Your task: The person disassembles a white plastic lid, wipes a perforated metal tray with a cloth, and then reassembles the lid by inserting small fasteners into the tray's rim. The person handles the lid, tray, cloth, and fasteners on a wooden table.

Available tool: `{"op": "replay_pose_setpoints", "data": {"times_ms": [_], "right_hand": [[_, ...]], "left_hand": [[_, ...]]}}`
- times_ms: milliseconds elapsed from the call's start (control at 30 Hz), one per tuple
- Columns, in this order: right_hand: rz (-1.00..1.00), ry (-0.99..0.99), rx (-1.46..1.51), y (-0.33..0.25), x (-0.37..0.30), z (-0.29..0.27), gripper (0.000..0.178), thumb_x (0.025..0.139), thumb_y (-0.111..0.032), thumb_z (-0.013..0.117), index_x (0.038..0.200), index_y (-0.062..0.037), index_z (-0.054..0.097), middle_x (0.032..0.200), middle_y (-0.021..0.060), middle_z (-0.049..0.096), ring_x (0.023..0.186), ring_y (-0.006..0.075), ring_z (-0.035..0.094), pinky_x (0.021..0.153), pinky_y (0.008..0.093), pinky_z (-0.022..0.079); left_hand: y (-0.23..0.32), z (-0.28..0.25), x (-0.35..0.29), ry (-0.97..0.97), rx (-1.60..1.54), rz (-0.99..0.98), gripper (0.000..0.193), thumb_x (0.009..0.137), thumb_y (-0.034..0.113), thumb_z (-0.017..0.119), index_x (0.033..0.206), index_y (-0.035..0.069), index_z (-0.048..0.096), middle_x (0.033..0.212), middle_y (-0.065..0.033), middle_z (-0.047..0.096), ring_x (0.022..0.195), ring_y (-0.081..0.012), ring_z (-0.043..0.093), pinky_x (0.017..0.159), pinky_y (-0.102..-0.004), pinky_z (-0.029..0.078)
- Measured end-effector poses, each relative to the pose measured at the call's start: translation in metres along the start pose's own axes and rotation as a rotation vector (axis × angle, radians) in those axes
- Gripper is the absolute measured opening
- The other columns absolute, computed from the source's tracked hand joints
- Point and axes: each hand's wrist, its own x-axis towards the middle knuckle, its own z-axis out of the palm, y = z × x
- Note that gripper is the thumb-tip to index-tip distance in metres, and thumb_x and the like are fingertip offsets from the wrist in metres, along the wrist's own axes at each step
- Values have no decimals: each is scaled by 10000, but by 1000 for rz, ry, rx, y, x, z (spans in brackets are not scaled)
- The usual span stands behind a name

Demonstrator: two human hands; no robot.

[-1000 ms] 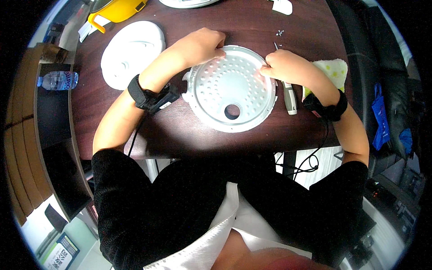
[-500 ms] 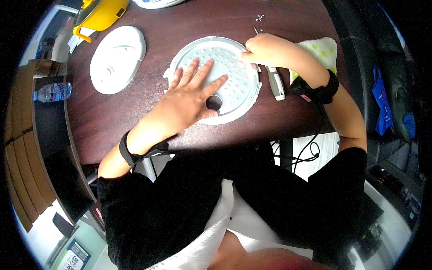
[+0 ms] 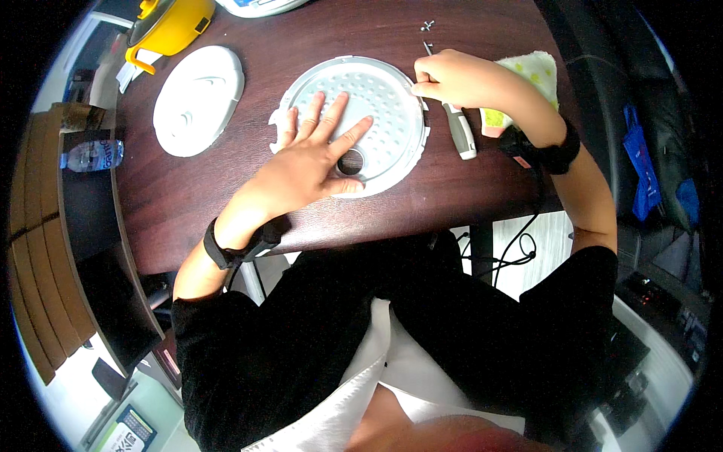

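Left hand (image 3: 320, 154) lies flat and open, fingers spread, palm down on the perforated round metal plate (image 3: 384, 94); thumb sits just beside the plate's round hole (image 3: 351, 162). It pins the plate to the bench (image 3: 188, 196) rather than gripping it.

Right hand (image 3: 452, 77) is at the plate's right rim, fingers curled closed; what they pinch, if anything, is too small to tell. A screwdriver (image 3: 459, 132) with a grey handle lies on the bench just right of the plate, beside this hand but not held. Small screws (image 3: 427, 25) lie beyond the plate's far right edge.

Step in hand, as a judgement: steadying the plate while the right hand works a small fitting at its rim. Next move likely calls for a fine pinch at that rim point, with steady downward pressure from the left palm so the plate does not turn or slide.

Left of the plate: a white oval cover (image 3: 197, 99), well apart. Beyond that, a yellow pot (image 3: 169, 22). Right of the plate, under the right forearm: a yellow-green dotted cloth (image 3: 527, 75). Far left of the plate, off the bench: a water bottle (image 3: 89, 154).

Against one second ago: both hands then gripped opposite rims of the plate. Half a second ago the left hand was already flat on it; since then, posture is nearly unchanged and the plate stays put.
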Motion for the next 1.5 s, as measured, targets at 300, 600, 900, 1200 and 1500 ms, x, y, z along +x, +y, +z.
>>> {"op": "replay_pose_setpoints", "data": {"times_ms": [300, 600, 900, 1200, 1500], "right_hand": [[-49, 604, -102, 43, -89, -9, 314, 848, -324, 634, 925, -28, 563, 826, 139, 606, 765, 258, 600, 659, 392, 455], [453, 523, -381, 88, -94, 26, 760, 767, -468, 674, 1296, 2, 400, 1140, 290, 491, 1054, 483, 514, 871, 536, 450], [56, 605, -12, 0, -83, -28, 412, 794, 2, 610, 1182, -87, 508, 1098, 159, 602, 893, 282, 663, 682, 349, 561], [-535, 271, -416, -109, 57, 25, 434, 758, -62, 645, 1179, -105, 544, 1040, 129, 572, 846, 314, 631, 711, 379, 521], [-380, 195, -621, -75, 51, 16, 385, 730, -52, 631, 1109, -42, 562, 1002, 153, 597, 772, 338, 638, 668, 414, 519]], "left_hand": [[-11, -14, -3, 58, -126, -32, 869, 681, 467, 746, 1425, 234, 362, 1542, -158, 123, 1423, -379, 29, 1123, -584, 18], [-10, -19, -1, 42, -5, -60, 844, 700, 415, 747, 1425, 206, 370, 1519, -199, 172, 1399, -426, 121, 1089, -631, 174], [10, -19, -2, -46, 116, -107, 644, 824, 265, 653, 1408, 189, 393, 1443, -313, 245, 1318, -501, 268, 1013, -544, 369], [9, -30, 2, -184, 60, -86, 524, 813, 245, 655, 1308, 151, 512, 1073, -224, 577, 1089, -360, 549, 792, -419, 515], [5, -10, -2, 17, 85, -110, 513, 815, 259, 666, 1290, 127, 523, 1347, -319, 378, 1260, -501, 371, 904, -537, 472]]}}
